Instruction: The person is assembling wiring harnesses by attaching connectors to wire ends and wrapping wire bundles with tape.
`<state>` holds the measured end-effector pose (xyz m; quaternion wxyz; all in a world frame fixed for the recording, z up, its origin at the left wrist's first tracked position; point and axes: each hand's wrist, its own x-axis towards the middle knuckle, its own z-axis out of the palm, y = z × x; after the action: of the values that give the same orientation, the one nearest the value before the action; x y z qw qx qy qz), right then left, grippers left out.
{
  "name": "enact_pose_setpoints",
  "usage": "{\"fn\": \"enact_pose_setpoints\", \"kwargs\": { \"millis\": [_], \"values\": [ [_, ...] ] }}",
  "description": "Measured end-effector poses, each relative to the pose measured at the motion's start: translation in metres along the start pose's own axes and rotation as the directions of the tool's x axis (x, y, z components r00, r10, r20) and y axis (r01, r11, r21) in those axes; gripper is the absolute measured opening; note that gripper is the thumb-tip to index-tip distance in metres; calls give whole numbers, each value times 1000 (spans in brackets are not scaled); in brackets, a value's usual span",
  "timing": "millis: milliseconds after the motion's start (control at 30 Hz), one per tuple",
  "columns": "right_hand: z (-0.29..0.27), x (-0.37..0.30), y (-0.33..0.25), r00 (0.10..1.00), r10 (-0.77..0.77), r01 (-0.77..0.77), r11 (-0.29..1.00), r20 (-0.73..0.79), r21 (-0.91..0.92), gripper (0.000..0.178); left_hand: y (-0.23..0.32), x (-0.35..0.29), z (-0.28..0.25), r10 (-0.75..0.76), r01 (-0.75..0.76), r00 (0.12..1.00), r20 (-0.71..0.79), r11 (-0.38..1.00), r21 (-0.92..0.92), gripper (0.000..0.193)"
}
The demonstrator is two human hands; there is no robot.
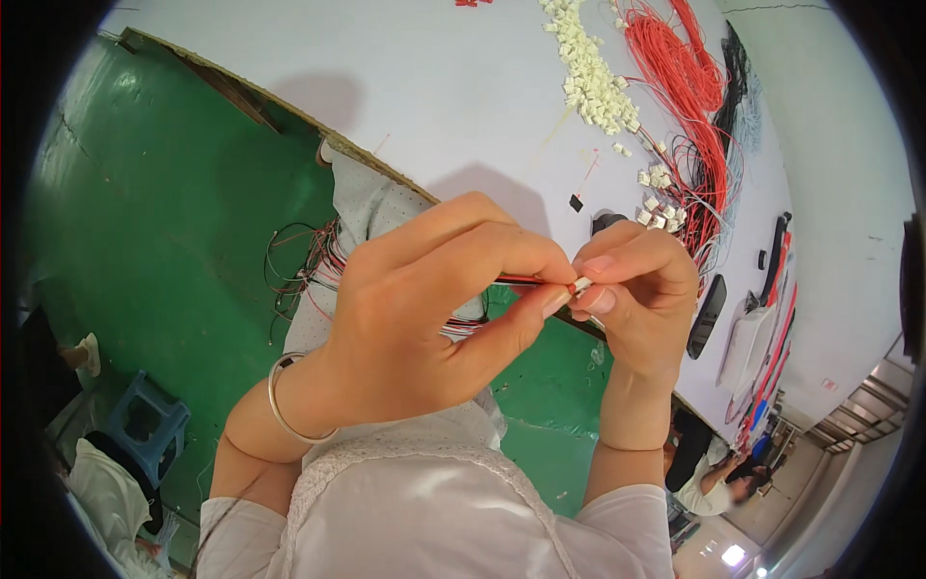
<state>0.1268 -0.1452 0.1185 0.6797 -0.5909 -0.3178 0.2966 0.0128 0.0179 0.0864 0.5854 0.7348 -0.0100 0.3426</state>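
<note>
The person over there has both hands up close together, just past the near edge of the counter (pixel 463 106), with a small white connector (pixel 583 285) between them. The left hand (pixel 424 299) pinches thumb against forefinger on the red and black wires (pixel 518 280) at the connector's side, and the right hand (pixel 644 294) grips the connector itself between thumb and fingertip. The wires come out from behind the left fingers and run nearly level to the right, so the connector's wired end faces the left hand and its other end points toward the right palm. Its long axis looks to lie mostly crosswise to the person, tipped slightly up at the right; the fingertips cover enough of it that I can't make out the far end.

Below, a loose bundle of wires (pixel 326 253) lies across the grey speckled cloth (pixel 371 198) over the lap, passing behind the left wrist. Out on the counter, beyond the right hand, sits a long heap of white connectors (pixel 590 72), with a big spread of red wires (pixel 687 72) beside it. A few wired connectors (pixel 662 212) cluster nearer, and a small black piece (pixel 576 203) lies to their left.
</note>
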Motion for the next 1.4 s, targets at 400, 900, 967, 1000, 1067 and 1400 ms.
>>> {"fn": "enact_pose_setpoints", "kwargs": {
  "millis": [400,900,967,1000,1067,1400],
  "values": [
    [-6,0,5,997,55,-59,994,44,96,19,4,0,6,-62,62,998,4,996,-60,19],
    [-2,2,-1,976,217,-214,960,3,178,13,0,2,-3,-160,180,973,163,977,-113,13],
    [2,4,-1,937,347,-328,914,-41,240,13,-5,-1,-1,-506,554,832,229,782,-284,15],
    [4,5,0,925,373,-356,916,-66,186,14,-5,0,-1,-506,556,830,233,783,-280,15],
    [6,5,1,915,393,-380,915,-89,139,15,-5,4,-2,-523,613,788,326,609,-504,16],
    [18,-5,8,923,382,-329,849,-50,413,13,-2,-7,6,-518,577,810,276,617,-535,15]
  ]
}}
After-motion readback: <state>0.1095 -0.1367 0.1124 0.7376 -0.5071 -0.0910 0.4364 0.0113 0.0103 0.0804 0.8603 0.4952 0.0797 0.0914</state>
